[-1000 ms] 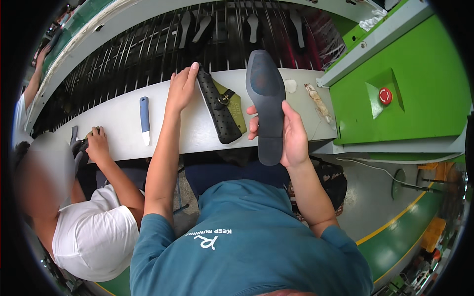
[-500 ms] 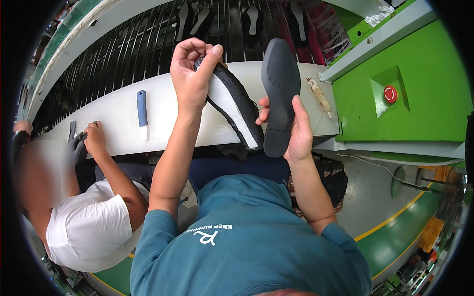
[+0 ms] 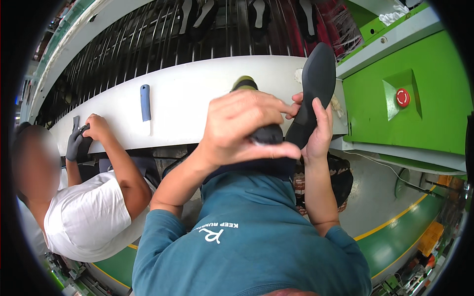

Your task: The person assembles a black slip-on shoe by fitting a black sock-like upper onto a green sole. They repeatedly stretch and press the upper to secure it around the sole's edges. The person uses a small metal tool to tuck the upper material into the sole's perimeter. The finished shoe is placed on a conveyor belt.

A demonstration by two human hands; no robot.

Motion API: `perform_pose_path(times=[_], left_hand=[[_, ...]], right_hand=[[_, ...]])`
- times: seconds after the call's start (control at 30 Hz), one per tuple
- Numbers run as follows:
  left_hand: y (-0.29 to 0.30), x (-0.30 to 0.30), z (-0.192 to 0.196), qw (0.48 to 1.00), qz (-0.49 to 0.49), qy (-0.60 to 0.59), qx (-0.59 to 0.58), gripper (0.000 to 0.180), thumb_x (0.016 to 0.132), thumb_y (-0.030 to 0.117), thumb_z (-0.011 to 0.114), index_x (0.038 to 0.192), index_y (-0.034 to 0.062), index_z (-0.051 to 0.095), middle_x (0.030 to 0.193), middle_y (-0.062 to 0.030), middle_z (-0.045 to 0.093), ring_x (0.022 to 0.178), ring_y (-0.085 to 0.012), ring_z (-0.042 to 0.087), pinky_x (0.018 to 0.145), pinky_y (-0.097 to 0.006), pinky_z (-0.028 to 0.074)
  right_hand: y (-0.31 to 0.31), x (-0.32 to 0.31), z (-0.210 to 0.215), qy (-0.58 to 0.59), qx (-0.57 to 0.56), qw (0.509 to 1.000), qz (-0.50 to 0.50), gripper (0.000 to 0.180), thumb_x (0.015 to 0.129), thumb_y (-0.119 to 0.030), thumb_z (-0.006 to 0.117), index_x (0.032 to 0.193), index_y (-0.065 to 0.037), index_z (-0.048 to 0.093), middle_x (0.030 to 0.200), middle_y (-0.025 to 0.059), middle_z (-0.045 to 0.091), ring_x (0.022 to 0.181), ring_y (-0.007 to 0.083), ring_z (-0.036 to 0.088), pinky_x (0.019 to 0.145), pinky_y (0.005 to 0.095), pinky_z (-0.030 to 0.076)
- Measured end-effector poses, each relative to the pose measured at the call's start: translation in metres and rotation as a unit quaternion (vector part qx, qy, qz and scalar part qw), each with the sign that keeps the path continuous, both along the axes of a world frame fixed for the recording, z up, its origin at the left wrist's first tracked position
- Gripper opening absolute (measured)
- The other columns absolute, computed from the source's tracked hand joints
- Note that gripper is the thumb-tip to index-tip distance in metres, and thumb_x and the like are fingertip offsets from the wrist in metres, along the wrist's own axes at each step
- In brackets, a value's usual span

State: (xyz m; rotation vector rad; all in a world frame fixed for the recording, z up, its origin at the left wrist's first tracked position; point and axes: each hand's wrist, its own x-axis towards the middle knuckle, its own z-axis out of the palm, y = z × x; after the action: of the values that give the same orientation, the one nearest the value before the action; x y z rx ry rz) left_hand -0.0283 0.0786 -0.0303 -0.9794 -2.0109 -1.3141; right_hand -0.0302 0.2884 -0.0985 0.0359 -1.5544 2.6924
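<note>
My left hand point(image 3: 237, 126) is wrapped over a black shoe upper point(image 3: 268, 134) on a last, its thumb stretched along the near side. Beyond the knuckles the last's olive-green end point(image 3: 244, 82) sticks out; the hand covers most of the shoe's middle. On the right, my right hand point(image 3: 320, 130) holds a black shoe sole point(image 3: 320, 74) upright, thumb on one side and fingers on the other. The sole's lower end is close to my left fingertips and partly behind them.
A blue-handled knife point(image 3: 145, 103) lies on the white worktop point(image 3: 182, 93). Behind is a rack of metal bars point(image 3: 148, 42) carrying several black shoe pieces point(image 3: 259, 17). Right stands a green machine point(image 3: 365, 108) with a red button point(image 3: 403, 97). At left a co-worker point(image 3: 94, 212) handles dark pieces.
The shoe upper has been turned over, so its white underside no longer shows and the olive end does. My left hand came down nearer; the right hand and sole shifted right and tilted.
</note>
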Motion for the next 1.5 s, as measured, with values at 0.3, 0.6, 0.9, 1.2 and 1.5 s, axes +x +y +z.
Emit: perform_pose_path(times=[0.3,0.6,0.9,1.2,1.5], left_hand=[[-0.009,-0.006,0.013,0.976,0.064,-0.154,0.143,0.023,0.097,0.006,0.087,0.112,-0.0036,0.073,0.099,-0.0148,0.084,0.092,-0.0186,0.08,0.086,-0.033,0.065],[-0.015,-0.01,0.007,0.951,-0.026,-0.221,0.215,0.029,0.107,0.016,0.074,0.127,-0.0051,0.071,0.112,-0.0181,0.081,0.108,-0.0253,0.079,0.099,-0.039,0.061],[-0.016,-0.008,0.003,0.939,-0.044,-0.215,0.263,0.028,0.106,0.015,0.071,0.127,-0.0031,0.072,0.112,-0.0157,0.081,0.106,-0.0219,0.078,0.098,-0.037,0.061],[-0.012,-0.002,0.007,0.945,0.008,-0.225,0.237,0.033,0.102,0.024,0.073,0.119,-0.005,0.074,0.111,-0.0157,0.079,0.102,-0.0209,0.075,0.097,-0.035,0.059],[-0.004,-0.003,0.004,0.949,0.018,-0.21,0.236,0.031,0.102,0.021,0.073,0.119,-0.0054,0.075,0.112,-0.0161,0.079,0.102,-0.0214,0.075,0.096,-0.035,0.06]], right_hand=[[-0.01,0.016,0.015,0.048,-0.019,0.998,0.021,0.027,0.118,-0.022,0.057,0.125,0.002,0.067,0.104,0.0136,0.075,0.079,0.0194,0.072,0.073,0.0356,0.06],[-0.022,0.03,0.022,0.089,0.009,0.993,0.081,0.032,0.119,-0.026,0.052,0.123,0.003,0.065,0.1,0.0147,0.073,0.079,0.0214,0.07,0.07,0.0368,0.06],[-0.031,0.032,0.019,0.139,0.038,0.985,0.096,0.03,0.116,-0.019,0.058,0.134,0.003,0.067,0.112,0.0137,0.076,0.088,0.0182,0.074,0.074,0.0326,0.063],[-0.028,0.031,0.02,0.143,0.022,0.984,0.103,0.032,0.116,-0.018,0.06,0.136,0.005,0.069,0.123,0.0121,0.076,0.106,0.0156,0.072,0.095,0.0319,0.058],[-0.036,0.035,0.034,0.113,0.032,0.991,0.068,0.03,0.112,-0.02,0.067,0.128,0.005,0.071,0.114,0.0038,0.073,0.098,0.0077,0.062,0.09,0.0259,0.051]])
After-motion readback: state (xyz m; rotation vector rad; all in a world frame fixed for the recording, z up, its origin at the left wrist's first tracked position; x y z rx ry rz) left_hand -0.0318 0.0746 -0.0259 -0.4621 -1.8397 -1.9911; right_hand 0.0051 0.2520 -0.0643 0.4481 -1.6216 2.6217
